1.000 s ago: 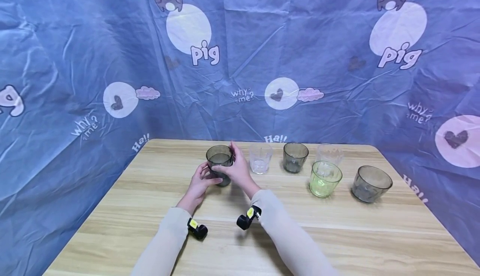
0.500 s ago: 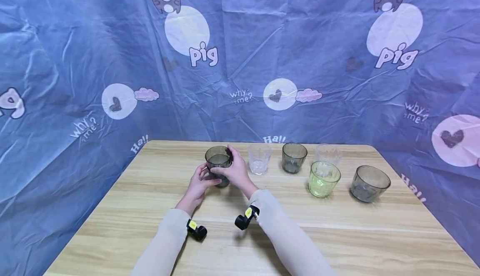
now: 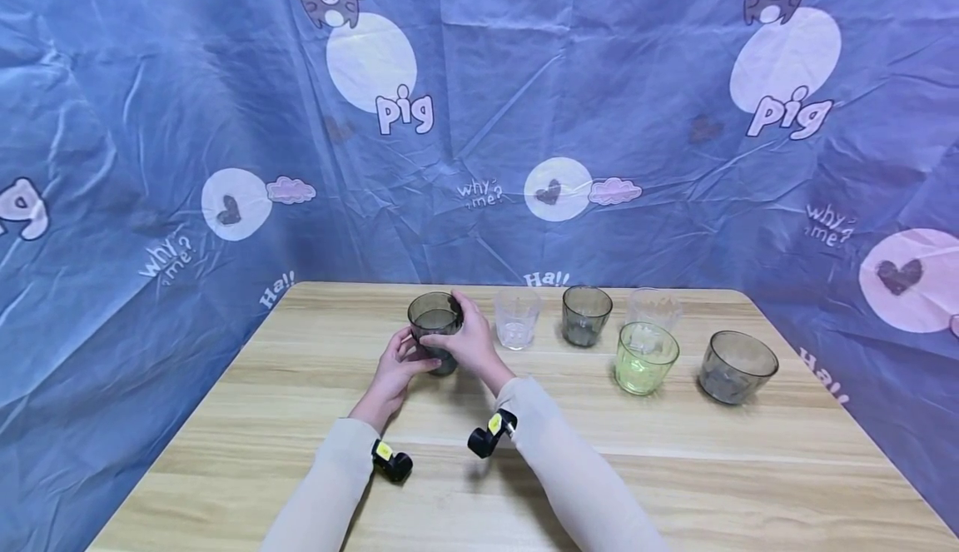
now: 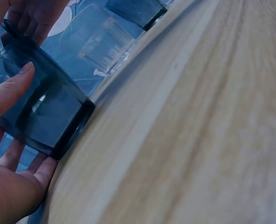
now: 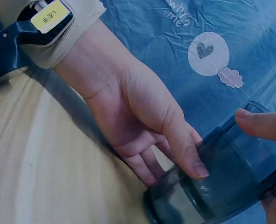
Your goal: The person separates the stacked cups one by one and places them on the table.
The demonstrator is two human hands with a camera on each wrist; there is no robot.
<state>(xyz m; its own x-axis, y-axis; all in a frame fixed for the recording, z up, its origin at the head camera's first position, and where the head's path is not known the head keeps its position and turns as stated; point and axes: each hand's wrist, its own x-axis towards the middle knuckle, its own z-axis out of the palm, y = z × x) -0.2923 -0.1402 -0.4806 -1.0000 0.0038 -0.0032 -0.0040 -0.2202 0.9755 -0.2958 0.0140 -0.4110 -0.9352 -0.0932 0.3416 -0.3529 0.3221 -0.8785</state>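
Upright at the left back of the table, a smoky grey see-through cup (image 3: 437, 310) stands between both hands. A second edge shows inside its wall, like one cup nested in another. Low on the cup, the left hand (image 3: 393, 374) grips it, thumb across the front and fingers around the far side. Higher up, the right hand (image 3: 474, 340) holds it near the rim, its thumb lying over the front. In the left wrist view the base of the cup (image 4: 58, 116) sits at the tabletop. Seen from the right wrist, the left hand (image 5: 147, 112) curls under the cup.
Right of the hands stand a clear cup (image 3: 517, 319), a smoky cup (image 3: 587, 316), another clear cup (image 3: 659, 306), a green cup (image 3: 646, 362) and a wider smoky bowl-like cup (image 3: 738, 369). A blue printed cloth (image 3: 479, 136) hangs behind the wooden table (image 3: 674, 469).
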